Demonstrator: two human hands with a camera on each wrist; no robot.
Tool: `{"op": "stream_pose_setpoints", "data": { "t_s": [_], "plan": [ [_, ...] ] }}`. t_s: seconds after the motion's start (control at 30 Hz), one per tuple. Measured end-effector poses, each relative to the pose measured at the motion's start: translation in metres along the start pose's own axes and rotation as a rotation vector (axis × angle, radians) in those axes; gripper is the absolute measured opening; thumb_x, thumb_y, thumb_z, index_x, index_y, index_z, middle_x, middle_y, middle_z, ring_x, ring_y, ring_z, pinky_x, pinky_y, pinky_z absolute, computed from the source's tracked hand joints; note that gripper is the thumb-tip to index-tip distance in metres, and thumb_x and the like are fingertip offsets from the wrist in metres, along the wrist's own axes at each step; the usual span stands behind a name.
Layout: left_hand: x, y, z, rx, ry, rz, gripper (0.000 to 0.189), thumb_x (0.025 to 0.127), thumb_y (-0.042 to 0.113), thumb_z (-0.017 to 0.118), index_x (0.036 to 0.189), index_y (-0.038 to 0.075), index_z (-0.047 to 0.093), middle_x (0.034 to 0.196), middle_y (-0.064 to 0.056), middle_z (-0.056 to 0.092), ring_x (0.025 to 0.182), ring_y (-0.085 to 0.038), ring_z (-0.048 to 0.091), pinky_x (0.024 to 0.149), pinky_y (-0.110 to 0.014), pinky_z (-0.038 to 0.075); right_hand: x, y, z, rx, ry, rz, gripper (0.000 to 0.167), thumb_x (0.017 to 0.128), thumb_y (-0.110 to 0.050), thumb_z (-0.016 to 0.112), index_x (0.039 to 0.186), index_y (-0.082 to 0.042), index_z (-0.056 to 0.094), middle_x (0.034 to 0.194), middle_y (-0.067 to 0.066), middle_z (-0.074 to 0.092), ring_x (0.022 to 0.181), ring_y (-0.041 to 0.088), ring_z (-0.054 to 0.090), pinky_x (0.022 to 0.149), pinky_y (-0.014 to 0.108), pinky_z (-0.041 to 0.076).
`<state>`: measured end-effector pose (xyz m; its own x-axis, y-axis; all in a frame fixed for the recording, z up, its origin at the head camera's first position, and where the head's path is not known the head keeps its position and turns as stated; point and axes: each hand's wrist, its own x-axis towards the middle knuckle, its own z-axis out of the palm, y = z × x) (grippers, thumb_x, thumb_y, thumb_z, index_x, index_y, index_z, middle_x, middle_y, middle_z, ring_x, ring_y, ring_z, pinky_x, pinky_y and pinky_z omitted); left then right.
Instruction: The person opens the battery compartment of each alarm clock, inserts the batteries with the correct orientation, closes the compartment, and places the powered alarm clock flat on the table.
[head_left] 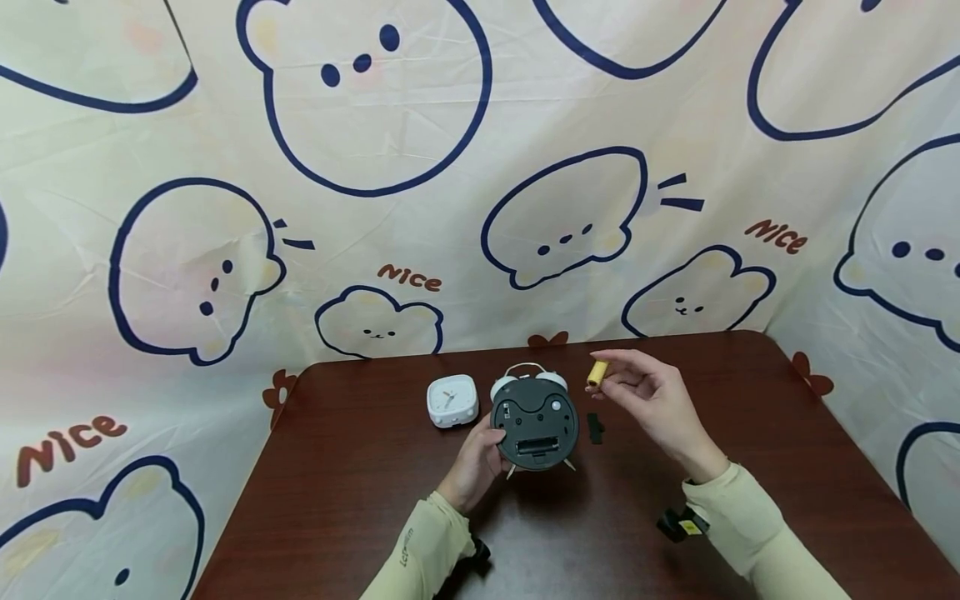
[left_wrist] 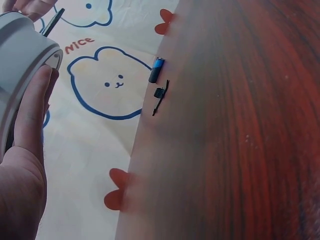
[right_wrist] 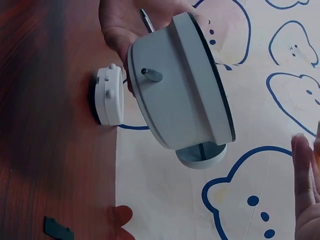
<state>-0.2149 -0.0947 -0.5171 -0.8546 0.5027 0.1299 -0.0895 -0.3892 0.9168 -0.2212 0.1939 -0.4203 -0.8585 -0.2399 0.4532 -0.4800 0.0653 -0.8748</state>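
My left hand (head_left: 480,458) grips a twin-bell alarm clock (head_left: 517,417) by its left side, its dark back facing me and its feet downward. An uncovered battery slot (head_left: 538,446) shows low on that back. To the right of the clock, raised over the table, my right hand (head_left: 656,400) pinches a yellow battery (head_left: 597,372) between thumb and fingers. A small dark battery cover (head_left: 595,428) lies on the table between the clock and that hand. In the right wrist view, the clock's white side (right_wrist: 175,90) is seen, with my right hand (right_wrist: 307,185) only partly in frame.
A white square clock (head_left: 453,401) stands on the brown table (head_left: 337,500), left of the held clock. Beside the cover, the left wrist view shows a blue-and-black battery (left_wrist: 156,70). A printed cloth (head_left: 450,233) hangs along the table's back and right edges.
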Motion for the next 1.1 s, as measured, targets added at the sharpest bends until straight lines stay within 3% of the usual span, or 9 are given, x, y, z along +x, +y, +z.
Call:
{"op": "stream_pose_setpoints", "data": {
  "t_s": [0.13,0.43,0.83,1.1],
  "plan": [
    [0.0008,-0.0004,0.0005,-0.003,0.001,-0.008,0.052,0.102,0.022,0.040,0.152,0.006,0.039,0.104,0.006,0.070,0.084,-0.006,0.067,0.066,-0.024,0.053,-0.0010,-0.0009,0.0006,-0.011,0.043,0.013,0.035,0.092,0.009,0.071,0.126,0.003,0.066,0.102,0.006,0.075,0.085,0.017,0.076,0.079,0.028,0.063],
    [0.0017,0.0013,0.0009,-0.007,-0.010,-0.003,0.050,0.103,0.020,0.039,0.151,0.005,0.039,0.102,0.006,0.070,0.082,-0.006,0.066,0.067,-0.024,0.054,-0.0016,0.0013,0.0014,0.006,0.059,0.000,0.023,0.094,0.005,0.070,0.118,0.005,0.071,0.089,0.011,0.078,0.071,0.022,0.076,0.065,0.034,0.063],
    [0.0009,0.0016,0.0018,-0.004,0.008,-0.016,0.054,0.102,0.020,0.039,0.153,0.003,0.036,0.103,0.006,0.071,0.083,-0.006,0.068,0.068,-0.024,0.054,-0.0031,0.0030,-0.0002,-0.021,0.054,0.032,0.022,0.095,0.001,0.070,0.117,0.005,0.072,0.089,0.010,0.079,0.071,0.022,0.077,0.067,0.034,0.063],
    [0.0010,0.0001,0.0031,-0.003,-0.005,-0.005,0.047,0.102,0.018,0.038,0.148,0.009,0.042,0.102,0.007,0.070,0.081,-0.005,0.065,0.064,-0.024,0.050,-0.0055,0.0014,-0.0036,-0.020,0.004,0.076,0.030,0.096,-0.001,0.071,0.125,0.003,0.070,0.102,0.008,0.080,0.087,0.017,0.079,0.079,0.029,0.062]
  ]
}}
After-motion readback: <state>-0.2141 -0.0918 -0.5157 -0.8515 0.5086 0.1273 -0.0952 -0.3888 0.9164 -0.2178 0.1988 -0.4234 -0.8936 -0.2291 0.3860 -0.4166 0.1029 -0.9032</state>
